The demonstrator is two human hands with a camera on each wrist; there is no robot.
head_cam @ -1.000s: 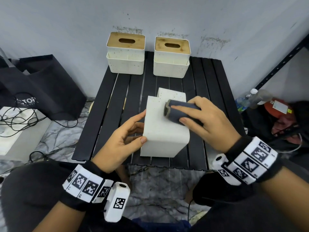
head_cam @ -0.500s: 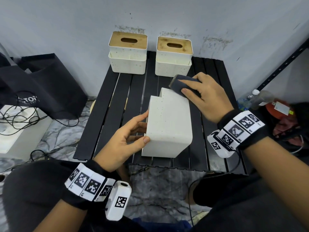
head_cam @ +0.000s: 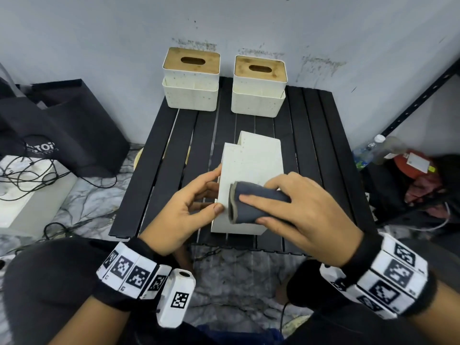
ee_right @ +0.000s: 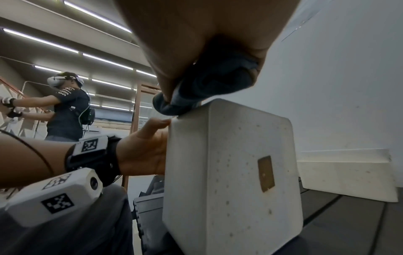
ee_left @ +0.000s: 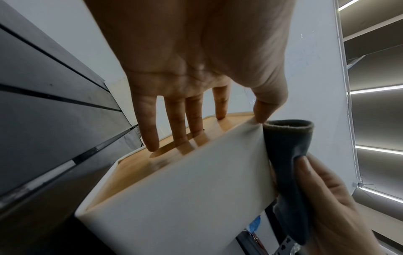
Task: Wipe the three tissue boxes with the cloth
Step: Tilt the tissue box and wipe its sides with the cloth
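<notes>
a: where is the cloth (head_cam: pixel 256 205)?
b: right hand (head_cam: pixel 306 215) grasps it on the tipped tissue box (head_cam: pixel 249 170); its palm side is hidden.
a: left hand (head_cam: pixel 184 212)?
b: straight fingers (ee_left: pixel 176 124) press the wooden lid.

Left hand (head_cam: pixel 185 210): lay at 9 o'clock of the box, straight fingers on its side, thumb on the top edge.
Right hand (head_cam: pixel 302 211): at 3 o'clock, fingers and thumb gripped the folded cloth.
</notes>
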